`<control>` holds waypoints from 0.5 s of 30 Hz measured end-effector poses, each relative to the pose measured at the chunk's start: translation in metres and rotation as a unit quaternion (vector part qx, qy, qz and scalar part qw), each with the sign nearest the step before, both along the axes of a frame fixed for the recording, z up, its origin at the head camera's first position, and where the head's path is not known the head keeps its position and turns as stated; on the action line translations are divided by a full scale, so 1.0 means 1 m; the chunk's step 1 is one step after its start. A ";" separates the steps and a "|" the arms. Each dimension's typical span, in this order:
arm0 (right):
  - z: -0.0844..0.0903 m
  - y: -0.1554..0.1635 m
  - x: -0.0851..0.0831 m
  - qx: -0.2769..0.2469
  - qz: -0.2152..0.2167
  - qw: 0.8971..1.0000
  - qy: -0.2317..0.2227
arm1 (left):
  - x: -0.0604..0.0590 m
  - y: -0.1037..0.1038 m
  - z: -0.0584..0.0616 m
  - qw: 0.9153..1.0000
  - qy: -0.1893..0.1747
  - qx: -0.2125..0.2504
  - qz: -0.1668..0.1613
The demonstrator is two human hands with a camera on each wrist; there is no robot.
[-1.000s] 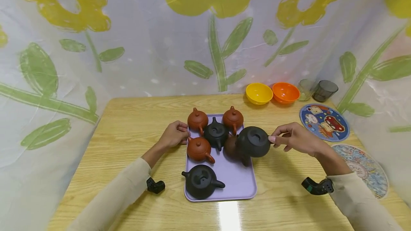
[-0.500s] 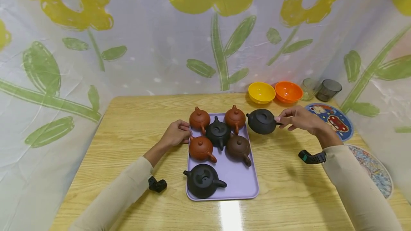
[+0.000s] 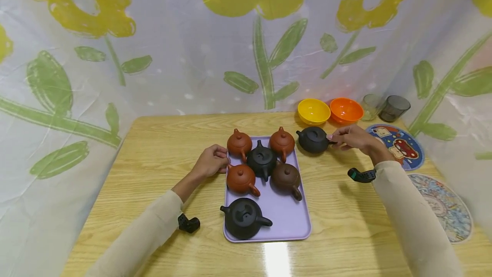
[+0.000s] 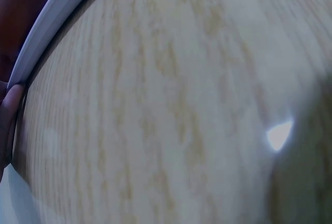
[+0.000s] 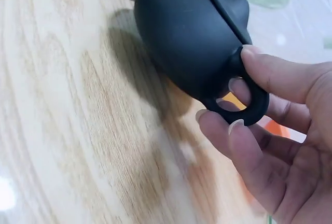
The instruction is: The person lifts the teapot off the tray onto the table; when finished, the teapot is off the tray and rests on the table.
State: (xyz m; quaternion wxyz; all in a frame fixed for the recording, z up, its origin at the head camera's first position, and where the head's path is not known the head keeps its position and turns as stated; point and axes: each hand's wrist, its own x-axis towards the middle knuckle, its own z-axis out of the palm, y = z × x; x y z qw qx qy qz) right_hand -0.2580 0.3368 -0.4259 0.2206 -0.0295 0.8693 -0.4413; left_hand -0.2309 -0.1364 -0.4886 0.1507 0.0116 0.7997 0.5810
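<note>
I see my right hand (image 3: 353, 139) pinching the black teapot (image 3: 313, 139) by its handle, the pot on the table (image 3: 153, 161) just right of the tray (image 3: 284, 221). My left hand (image 3: 211, 161), fingers curled, seems to touch the tray's left edge.

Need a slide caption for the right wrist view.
Right hand pinches the black clay teapot by its loop handle above the wooden table.

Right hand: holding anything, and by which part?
Yes. The right hand pinches the black teapot by its ring handle. The pot stands on the table, just right of the purple tray.
</note>
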 end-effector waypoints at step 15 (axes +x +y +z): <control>-0.016 -0.007 -0.016 -0.002 -0.005 1.000 0.006 | 0.000 -0.002 0.007 1.000 -0.019 0.010 -0.015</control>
